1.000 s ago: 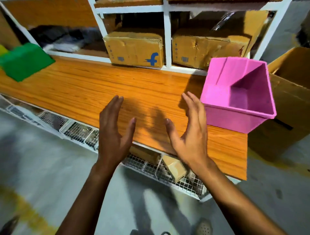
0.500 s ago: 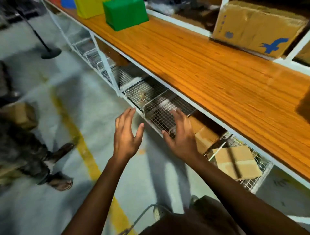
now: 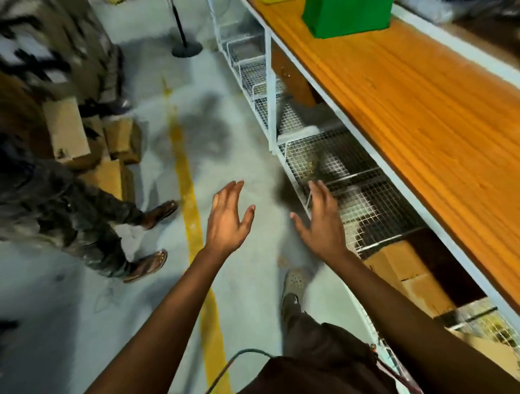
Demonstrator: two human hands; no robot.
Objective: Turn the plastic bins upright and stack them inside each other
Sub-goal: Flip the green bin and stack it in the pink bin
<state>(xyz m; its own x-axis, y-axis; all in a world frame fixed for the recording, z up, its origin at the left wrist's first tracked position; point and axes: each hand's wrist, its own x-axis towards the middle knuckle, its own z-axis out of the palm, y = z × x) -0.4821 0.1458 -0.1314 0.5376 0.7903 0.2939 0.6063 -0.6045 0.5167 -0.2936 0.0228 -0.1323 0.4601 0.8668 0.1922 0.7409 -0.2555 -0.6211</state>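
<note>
A green plastic bin (image 3: 347, 17) stands upside down at the top of the view on the wooden shelf top (image 3: 422, 112). A sliver of a yellow bin (image 3: 267, 1) shows beyond it at the frame's top edge. My left hand (image 3: 229, 222) is held out over the grey floor, fingers spread, holding nothing. My right hand (image 3: 322, 222) is also spread and empty, in front of the wire baskets and well short of the green bin. The pink bin is out of view.
Wire mesh baskets (image 3: 351, 182) and cardboard boxes (image 3: 405, 278) fill the rack under the shelf top. Another person's legs in sandals (image 3: 146, 233) stand at the left beside stacked boxes (image 3: 92, 140). A yellow line (image 3: 188, 211) crosses the floor; a stand's round base (image 3: 187, 50) sits farther on.
The view has swung left and down along the shelf; the pink bin has left the frame. Both hands stay open and empty, now over the floor beside the rack.
</note>
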